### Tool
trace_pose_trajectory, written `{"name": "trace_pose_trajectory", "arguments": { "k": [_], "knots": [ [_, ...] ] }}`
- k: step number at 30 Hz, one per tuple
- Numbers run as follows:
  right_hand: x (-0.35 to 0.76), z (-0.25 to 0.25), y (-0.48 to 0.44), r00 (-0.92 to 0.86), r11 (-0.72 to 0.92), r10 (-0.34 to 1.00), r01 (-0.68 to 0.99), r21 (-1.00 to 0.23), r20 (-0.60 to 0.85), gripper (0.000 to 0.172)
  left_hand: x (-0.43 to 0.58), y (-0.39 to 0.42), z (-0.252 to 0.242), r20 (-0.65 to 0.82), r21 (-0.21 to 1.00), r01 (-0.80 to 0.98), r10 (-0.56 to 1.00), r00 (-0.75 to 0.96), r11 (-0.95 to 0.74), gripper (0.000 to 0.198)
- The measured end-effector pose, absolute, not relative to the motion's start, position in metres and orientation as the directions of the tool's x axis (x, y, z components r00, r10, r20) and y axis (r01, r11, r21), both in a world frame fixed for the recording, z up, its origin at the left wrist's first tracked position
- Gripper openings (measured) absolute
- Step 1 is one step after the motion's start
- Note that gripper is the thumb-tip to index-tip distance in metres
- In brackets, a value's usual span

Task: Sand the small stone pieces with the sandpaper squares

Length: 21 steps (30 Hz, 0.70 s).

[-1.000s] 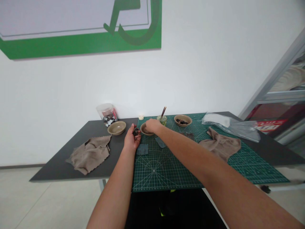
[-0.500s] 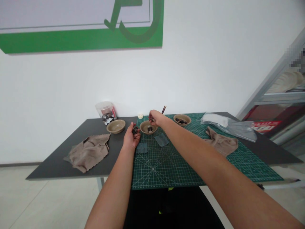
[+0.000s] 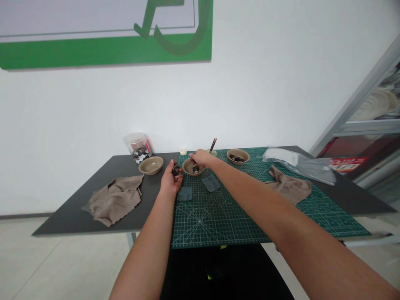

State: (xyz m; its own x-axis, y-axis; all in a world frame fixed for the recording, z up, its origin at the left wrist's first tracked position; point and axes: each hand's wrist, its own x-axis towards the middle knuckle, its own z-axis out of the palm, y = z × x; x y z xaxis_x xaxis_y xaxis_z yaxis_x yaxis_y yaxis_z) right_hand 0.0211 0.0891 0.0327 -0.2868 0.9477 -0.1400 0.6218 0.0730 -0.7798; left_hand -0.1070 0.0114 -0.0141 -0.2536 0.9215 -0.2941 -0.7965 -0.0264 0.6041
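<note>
Left hand (image 3: 171, 180) cupped palm-up at left edge of green mat (image 3: 218, 216) on desk (image 3: 78, 208), cradling dark small pieces (image 3: 176, 170) as a ready supply; right hand (image 3: 200, 158) pinched closed, reaching into middle bowl (image 3: 191, 167) holding more pieces.

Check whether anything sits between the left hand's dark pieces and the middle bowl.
Nothing visible does. The left hand cups dark pieces right beside the middle bowl; the right hand reaches over its far side.

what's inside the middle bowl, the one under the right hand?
The middle bowl holds at least one small dark piece. The right hand covers its far rim, so anything beneath it is hidden.
</note>
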Motion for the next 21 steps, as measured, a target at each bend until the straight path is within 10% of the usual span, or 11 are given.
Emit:
{"name": "trace_pose_trajectory", "arguments": {
  "k": [10, 21],
  "knots": [
    [0.019, 0.021, 0.07, -0.488, 0.472, 0.87, 0.865, -0.171, -0.066, 0.028, -0.106, 0.012, -0.015, -0.29, 0.614, -0.789, 0.922, -0.256, -0.026, 0.016],
    [0.018, 0.024, 0.073, -0.493, 0.489, 0.869, 0.868, -0.089, -0.031, 0.031, -0.104, 0.011, -0.012, -0.269, 0.635, -0.772, 0.932, -0.242, -0.017, 0.02]
  ]
}}
